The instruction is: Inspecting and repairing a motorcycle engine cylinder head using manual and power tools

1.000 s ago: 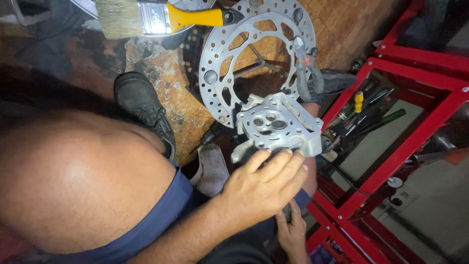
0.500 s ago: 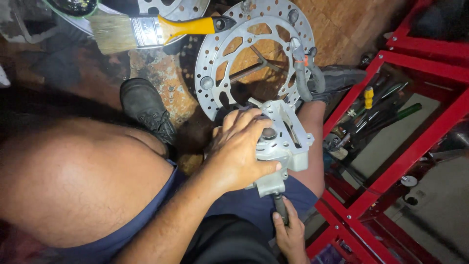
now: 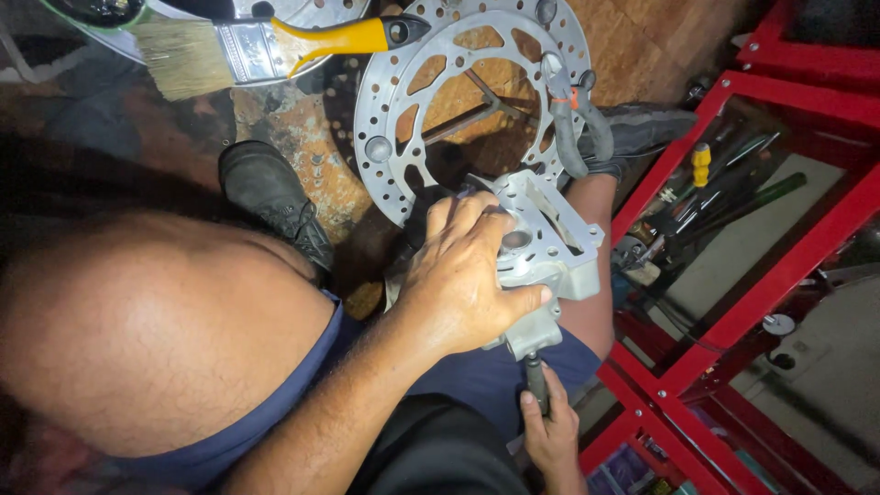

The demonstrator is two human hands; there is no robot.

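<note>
— Across our lap, we had the grey cast-metal engine part (image 3: 541, 247) resting on the thigh; our left hand (image 3: 458, 280) was spread over its top, fingers draped and thumb hooked round the near edge, so it was holding the casting down.

— And the right hand (image 3: 550, 431)?

— Lower, closed round a dark tool shaft (image 3: 535, 385) that ran up into the underside of the casting; what kind of tool it was we could not tell.

— What did we judge might go wrong?

— The casting sat on a rounded leg, not a bench; a hard push on the shaft could have rocked it off towards the red steel frame (image 3: 733, 275) or onto the brake disc (image 3: 458, 101) just beyond; the tool could also have slipped out towards our palm.

— Against half a second before?

— Our left hand had slid further over the casting; the right had closed in nearer beneath it; the paintbrush (image 3: 275, 46) had not moved.
</note>
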